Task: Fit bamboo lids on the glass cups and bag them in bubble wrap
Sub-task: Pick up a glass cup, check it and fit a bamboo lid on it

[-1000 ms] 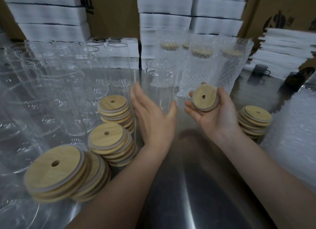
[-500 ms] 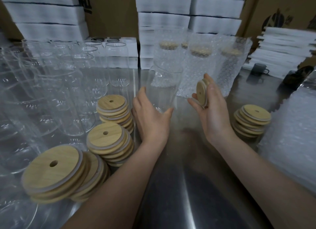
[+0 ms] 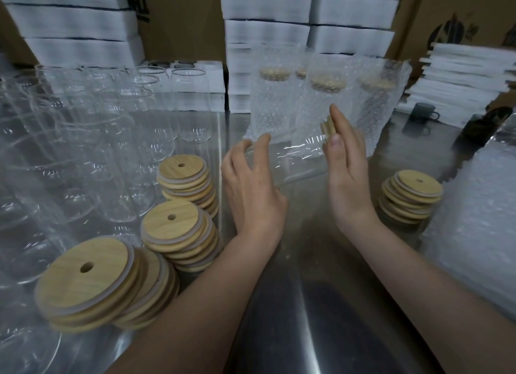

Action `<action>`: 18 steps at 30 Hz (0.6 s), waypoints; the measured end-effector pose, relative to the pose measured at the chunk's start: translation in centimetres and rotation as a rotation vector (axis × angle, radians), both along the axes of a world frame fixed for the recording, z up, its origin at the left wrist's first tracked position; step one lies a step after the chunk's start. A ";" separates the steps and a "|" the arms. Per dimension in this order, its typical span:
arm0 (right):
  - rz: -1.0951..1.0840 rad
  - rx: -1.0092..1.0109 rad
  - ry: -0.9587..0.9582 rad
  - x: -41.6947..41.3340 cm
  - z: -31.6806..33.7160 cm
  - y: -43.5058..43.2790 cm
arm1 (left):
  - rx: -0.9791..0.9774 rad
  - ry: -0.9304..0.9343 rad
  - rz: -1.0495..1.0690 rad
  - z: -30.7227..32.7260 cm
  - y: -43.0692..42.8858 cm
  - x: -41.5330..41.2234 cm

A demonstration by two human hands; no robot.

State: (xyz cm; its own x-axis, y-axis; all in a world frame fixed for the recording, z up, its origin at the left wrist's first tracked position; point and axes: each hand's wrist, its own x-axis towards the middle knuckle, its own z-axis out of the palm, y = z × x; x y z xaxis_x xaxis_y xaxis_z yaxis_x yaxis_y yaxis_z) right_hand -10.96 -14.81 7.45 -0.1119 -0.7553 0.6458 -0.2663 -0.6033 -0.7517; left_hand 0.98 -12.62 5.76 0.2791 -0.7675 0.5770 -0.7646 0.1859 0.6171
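Note:
A clear glass cup (image 3: 296,163) lies tipped on its side in the air between my hands, above the steel table (image 3: 321,304). My left hand (image 3: 251,186) grips its base end with curled fingers. My right hand (image 3: 347,170) stands edge-up at the cup's mouth with straight fingers. Its thumb pinches a bamboo lid (image 3: 327,125) against the palm, and only the lid's edge shows. I cannot tell whether the lid touches the rim.
Three stacks of bamboo lids (image 3: 178,228) stand at the left beside several bare glass cups (image 3: 117,150). Another lid stack (image 3: 413,195) is at the right, next to a pile of bubble wrap bags (image 3: 474,220). Wrapped, lidded cups (image 3: 326,105) stand behind my hands.
My left hand took hold of the upright cup and tipped it sideways toward the right. My right hand turned the lid on edge and brought it to the cup's mouth.

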 end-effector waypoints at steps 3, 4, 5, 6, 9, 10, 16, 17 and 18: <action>0.001 0.010 0.007 0.0 0.2 0.1 | -0.010 0.000 -0.011 -0.1 0.0 0.1; 0.002 0.014 0.002 -0.1 0.2 0.1 | -0.012 -0.003 -0.016 -0.1 0.0 0.1; 0.005 0.018 -0.004 -0.1 0.3 0.1 | -0.015 -0.006 -0.022 -0.1 0.0 0.1; 0.009 0.021 -0.010 -0.1 0.3 0.1 | -0.019 -0.008 -0.028 -0.2 -0.1 0.1; 0.019 0.039 -0.001 -0.1 0.3 0.2 | -0.026 -0.001 -0.044 -0.3 -0.2 0.1; 0.022 0.043 0.007 -0.1 0.3 0.3 | -0.028 0.005 -0.048 -0.3 -0.2 0.1; 0.019 0.022 0.061 0.1 0.9 0.8 | -0.059 -0.007 -0.072 -0.5 -0.3 0.2; 0.014 0.018 0.075 0.1 0.9 0.9 | -0.066 -0.019 -0.074 -0.5 -0.4 0.2; 0.010 0.018 0.088 0.1 0.9 0.9 | -0.073 -0.031 -0.073 -0.6 -0.4 0.3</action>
